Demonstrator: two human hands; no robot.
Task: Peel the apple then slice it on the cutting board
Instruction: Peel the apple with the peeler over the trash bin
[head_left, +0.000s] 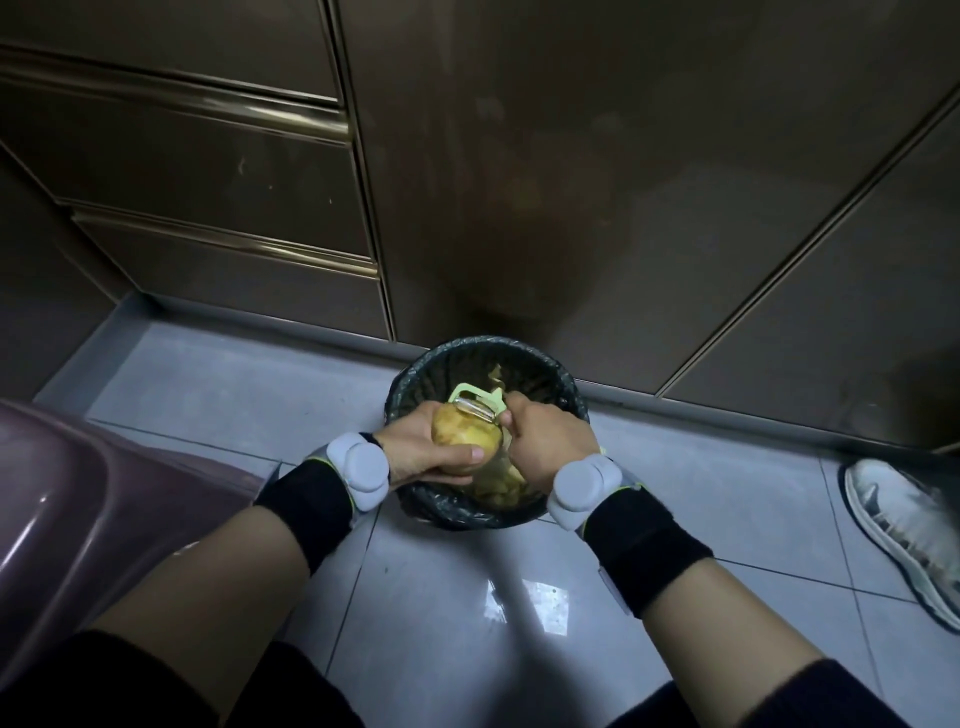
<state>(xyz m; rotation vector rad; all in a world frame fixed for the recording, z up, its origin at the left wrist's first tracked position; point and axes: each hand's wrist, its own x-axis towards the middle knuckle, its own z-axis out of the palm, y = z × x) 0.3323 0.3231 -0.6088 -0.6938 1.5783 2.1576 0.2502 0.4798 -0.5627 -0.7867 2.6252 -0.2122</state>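
Behind the left hand (421, 452) and the right hand (550, 441) sit grey rounded pods (358, 470) on black wristbands (644, 540) edged lime green, with dark sleeves (130, 680) at the frame's bottom corners.

— What stays hidden?
— The peeler (476, 399) handle, buried inside the right grip (550, 441); the apple (462, 432) underside too.
— And the shoe (904, 530)?
— Cut off by the right edge.

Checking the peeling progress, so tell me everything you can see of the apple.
The apple looks pale yellow, and its visible side is already peeled. The left hand grips it, thumb across its near side, above the black-lined bin. The pale peeler, held by the right hand, rests its blade on the apple's far end.
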